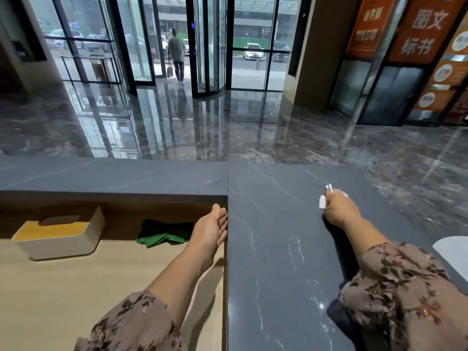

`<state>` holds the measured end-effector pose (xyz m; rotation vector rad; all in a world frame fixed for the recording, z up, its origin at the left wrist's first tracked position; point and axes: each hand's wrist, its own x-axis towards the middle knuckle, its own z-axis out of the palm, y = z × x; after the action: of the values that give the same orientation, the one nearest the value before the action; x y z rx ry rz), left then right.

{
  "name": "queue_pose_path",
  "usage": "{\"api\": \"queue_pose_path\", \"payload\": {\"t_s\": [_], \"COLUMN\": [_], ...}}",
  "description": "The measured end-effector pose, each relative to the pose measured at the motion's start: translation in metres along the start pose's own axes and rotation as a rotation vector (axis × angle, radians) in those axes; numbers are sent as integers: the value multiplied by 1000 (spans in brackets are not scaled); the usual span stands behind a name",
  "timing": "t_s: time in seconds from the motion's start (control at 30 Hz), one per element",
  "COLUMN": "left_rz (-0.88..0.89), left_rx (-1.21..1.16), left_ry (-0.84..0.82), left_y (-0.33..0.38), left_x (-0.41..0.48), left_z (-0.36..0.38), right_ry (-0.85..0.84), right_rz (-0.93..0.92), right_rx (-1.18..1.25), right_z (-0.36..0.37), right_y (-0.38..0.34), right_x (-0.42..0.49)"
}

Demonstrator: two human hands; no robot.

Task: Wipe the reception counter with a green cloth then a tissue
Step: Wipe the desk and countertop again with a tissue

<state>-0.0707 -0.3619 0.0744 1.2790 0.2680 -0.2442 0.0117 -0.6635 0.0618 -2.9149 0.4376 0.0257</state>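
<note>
The dark grey marble counter (273, 249) runs ahead of me and across to the left. My right hand (340, 211) grips a crumpled white tissue (326, 196) and presses it on the counter top near its far right part. My left hand (211, 229) hangs with relaxed straight fingers against the counter's left side edge, holding nothing. The green cloth (162, 235) lies bunched on the lower wooden desk (76, 287), under the raised counter ledge, just left of my left hand.
A beige tissue box (60, 233) with a wooden lid stands on the lower desk at the left. A white sheet (453, 252) lies at the counter's right edge. Beyond the counter is a glossy lobby floor, glass doors and a person (177, 57) walking out.
</note>
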Motion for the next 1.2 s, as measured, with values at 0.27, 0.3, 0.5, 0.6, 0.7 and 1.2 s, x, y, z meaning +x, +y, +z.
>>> {"api": "queue_pose_path", "payload": {"t_s": [0.27,0.3,0.5,0.6,0.7,1.2], "left_rz": [-34,-40,51,69,99,125], "left_rx": [69,83,159,197,215,350], "left_ry": [-18,-20,3,4,-15,-37], "left_y": [0,1,0,7,10,13], "left_x": [8,10,32,39,46,59], "left_z": [-4,-5,-2,7,11,15], "right_ry": [31,23,-109,-149,-121,-54], "right_rz": [-142,-204,-516,-562,-526,-106], "right_rx": [72,74,36,2,13,-30], "right_z": [24,28,32,27,21,-5], "right_y": [-124,-142,-209,-191,-158,-30], "right_x": [21,19,5,11,25,72]}}
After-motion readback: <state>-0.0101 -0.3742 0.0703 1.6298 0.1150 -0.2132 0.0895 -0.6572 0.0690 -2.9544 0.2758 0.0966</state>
